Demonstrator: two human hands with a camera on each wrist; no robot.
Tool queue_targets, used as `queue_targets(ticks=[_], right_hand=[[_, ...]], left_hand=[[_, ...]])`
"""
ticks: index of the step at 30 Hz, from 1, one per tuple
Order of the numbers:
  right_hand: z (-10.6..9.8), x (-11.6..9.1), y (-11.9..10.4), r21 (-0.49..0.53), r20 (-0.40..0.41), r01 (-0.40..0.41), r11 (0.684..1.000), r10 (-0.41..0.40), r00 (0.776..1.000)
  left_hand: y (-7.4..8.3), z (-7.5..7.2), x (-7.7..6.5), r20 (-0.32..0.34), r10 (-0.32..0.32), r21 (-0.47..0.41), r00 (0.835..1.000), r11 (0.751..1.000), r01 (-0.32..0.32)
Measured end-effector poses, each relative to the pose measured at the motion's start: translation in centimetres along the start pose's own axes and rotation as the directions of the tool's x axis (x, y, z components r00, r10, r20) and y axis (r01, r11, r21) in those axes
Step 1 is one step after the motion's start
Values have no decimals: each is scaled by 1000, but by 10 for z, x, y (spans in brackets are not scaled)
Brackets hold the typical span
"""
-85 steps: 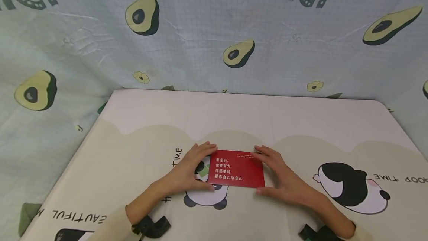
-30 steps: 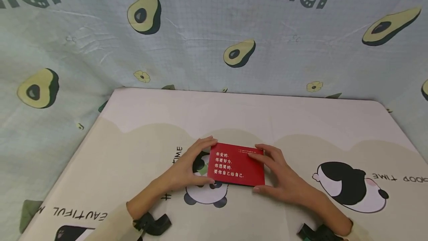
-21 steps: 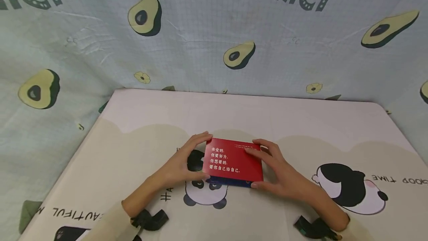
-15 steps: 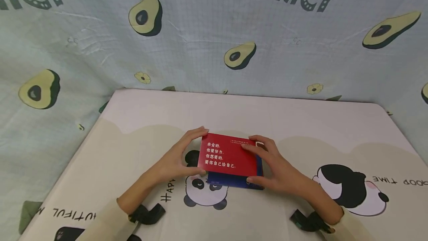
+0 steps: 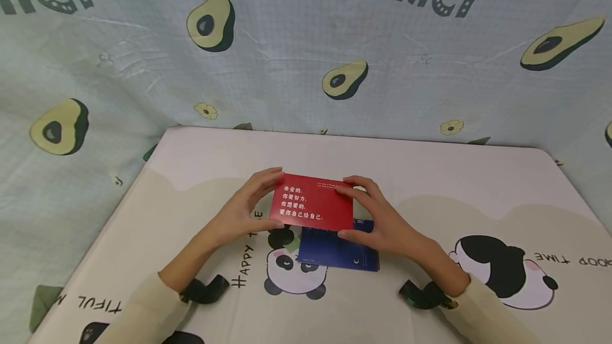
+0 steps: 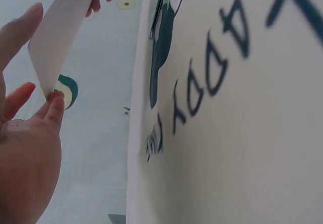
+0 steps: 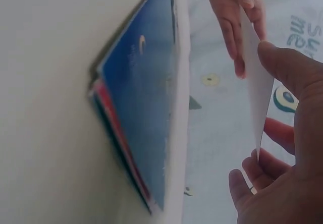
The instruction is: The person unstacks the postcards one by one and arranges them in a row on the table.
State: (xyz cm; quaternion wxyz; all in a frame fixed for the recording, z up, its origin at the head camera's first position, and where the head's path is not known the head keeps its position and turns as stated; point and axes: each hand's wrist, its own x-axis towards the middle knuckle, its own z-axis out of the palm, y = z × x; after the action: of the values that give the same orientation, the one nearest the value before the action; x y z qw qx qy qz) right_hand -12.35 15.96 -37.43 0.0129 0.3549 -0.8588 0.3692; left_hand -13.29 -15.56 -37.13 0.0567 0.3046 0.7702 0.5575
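Note:
A red card (image 5: 313,203) with white lettering is held up off the table between both hands. My left hand (image 5: 247,208) pinches its left end between thumb and fingers. My right hand (image 5: 377,216) grips the right end, its index finger lying over the card's face. Both wrist views show the card's pale underside, the left one with the card (image 6: 58,32) well clear of the tabletop. Below lies a dark blue card (image 5: 337,248), partly hidden by the red one. In the right wrist view, that blue card (image 7: 139,82) tops a small stack with red and dark edges beneath.
A pale tablecloth (image 5: 368,307) printed with a panda (image 5: 296,272), a dog (image 5: 507,272) and words covers the table. Behind stands a hanging cloth (image 5: 287,25) with avocado prints. Black wrist cameras (image 5: 205,290) sit on both wrists.
Both hands have lifted the red card off the stack and carried it away and to the left. The blue card beneath has come into view and stays in place.

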Motion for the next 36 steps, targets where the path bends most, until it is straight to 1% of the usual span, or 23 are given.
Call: queue_targets(ticks=[3,7,10,14,19,23,29,31,34,36], right_hand=[[0,9,0,1,-19,16,1000,-16,1000],[0,21,-1,9,-30,38,999,-38,999],[1,29,-1,4,-29,46,999,-46,999],[2,42,-1,-12,-32,42,999,-43,999],[7,59,-2,-12,-39,25,1000,-26,999],[13,72,-6,4,-27,-13,1000,14,1000],[19,94,-11,2,-16,-64,998,64,998],[21,100,-11,-2,-10,-75,997,75,997],[26,109,-11,-7,-4,-93,996,93,996],[29,114,-10,-13,2,-104,994,104,995]], left_hand=[[2,-5,1,-30,-11,23,999,1000,11],[1,-14,3,-70,10,106,998,994,-3],[-1,-21,4,-102,8,194,995,981,12],[-2,-32,5,-133,-19,262,991,963,54],[-3,-45,7,-154,-46,288,987,954,89],[-5,-54,8,-179,-84,302,980,944,136],[-7,-68,9,-205,-134,301,970,934,192],[-9,-72,9,-208,-157,311,965,925,217],[-11,-79,10,-204,-201,341,958,903,262],[-12,-84,10,-188,-220,372,957,886,277]])
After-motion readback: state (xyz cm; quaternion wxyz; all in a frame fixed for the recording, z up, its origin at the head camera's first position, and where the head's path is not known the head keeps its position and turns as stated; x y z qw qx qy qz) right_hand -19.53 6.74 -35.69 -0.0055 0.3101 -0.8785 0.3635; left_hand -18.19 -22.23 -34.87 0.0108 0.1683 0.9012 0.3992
